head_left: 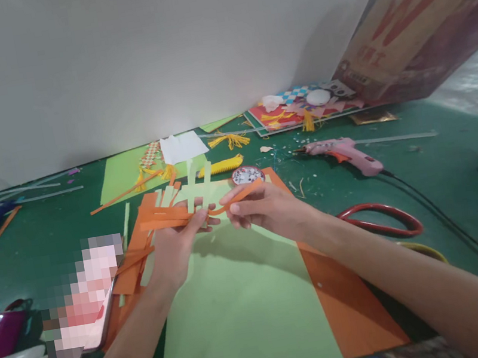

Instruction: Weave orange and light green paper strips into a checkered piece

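Observation:
Several orange paper strips point(165, 216) cross pale green paper strips point(190, 194) in my left hand point(183, 227), which pinches them between thumb and fingers. My right hand point(255, 205) closes on the loose end of one orange strip point(245, 192), which bends slightly between the two hands. Both hands are above a light green paper sheet point(246, 311), with an orange sheet point(349, 300) partly under it. More loose orange strips point(132, 262) lie left of the green sheet, close to my left wrist.
A pink glue gun point(348, 152) with its cord, red-handled scissors point(381, 220) and a yellow cutter point(221, 165) lie beyond my hands. A phone point(92, 299) rests at left. Yellow tassels point(229, 140) and a decorated red board point(266, 120) lie by the wall.

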{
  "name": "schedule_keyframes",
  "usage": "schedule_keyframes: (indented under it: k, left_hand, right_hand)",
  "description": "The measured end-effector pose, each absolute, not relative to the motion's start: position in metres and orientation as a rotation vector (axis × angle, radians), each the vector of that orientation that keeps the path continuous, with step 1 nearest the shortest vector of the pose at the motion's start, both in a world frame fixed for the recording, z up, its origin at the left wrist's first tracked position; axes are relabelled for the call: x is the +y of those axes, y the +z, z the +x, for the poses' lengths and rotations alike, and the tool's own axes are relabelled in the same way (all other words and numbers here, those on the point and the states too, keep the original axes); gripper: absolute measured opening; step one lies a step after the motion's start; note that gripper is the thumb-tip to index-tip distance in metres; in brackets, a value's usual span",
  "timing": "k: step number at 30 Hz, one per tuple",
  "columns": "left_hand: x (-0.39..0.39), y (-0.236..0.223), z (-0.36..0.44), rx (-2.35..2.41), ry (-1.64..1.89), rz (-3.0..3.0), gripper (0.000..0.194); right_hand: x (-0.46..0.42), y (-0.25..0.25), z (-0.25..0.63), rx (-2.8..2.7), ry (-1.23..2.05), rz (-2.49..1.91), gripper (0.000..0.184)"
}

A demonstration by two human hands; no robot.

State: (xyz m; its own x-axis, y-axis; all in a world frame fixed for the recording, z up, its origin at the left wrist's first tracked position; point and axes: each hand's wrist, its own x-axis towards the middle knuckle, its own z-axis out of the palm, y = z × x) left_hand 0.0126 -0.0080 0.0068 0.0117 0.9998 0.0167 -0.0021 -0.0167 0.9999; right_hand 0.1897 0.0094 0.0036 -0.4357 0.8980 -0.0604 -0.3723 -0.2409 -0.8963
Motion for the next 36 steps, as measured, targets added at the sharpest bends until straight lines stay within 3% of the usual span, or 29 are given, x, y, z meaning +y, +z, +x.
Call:
schedule_keyframes:
  k: [18,24,31,36]
  left_hand:
    - [-0.009,0.008,0.015,1.223,1.165,1.105,0.023]
    - [-0.013,0.022,0.02,1.305,1.054,1.097,0.014]
    - [-0.014,0.031,0.02,1.316,1.012,1.157,0.013]
    - [-0.012,0.017,0.018,1.212,1.019,1.215,0.02]
  right_hand:
    - [0.009,0.005,0.193,-1.019,1.823,-0.698,0.015]
    - [0.004,0.008,0.193,-1.154,1.898,-0.536,0.006]
    - [0.004,0.011,0.192,-1.202,1.895,-0.498,0.03]
    - [0.002,0.012,0.193,-1.211,1.839,-0.485,0.028]
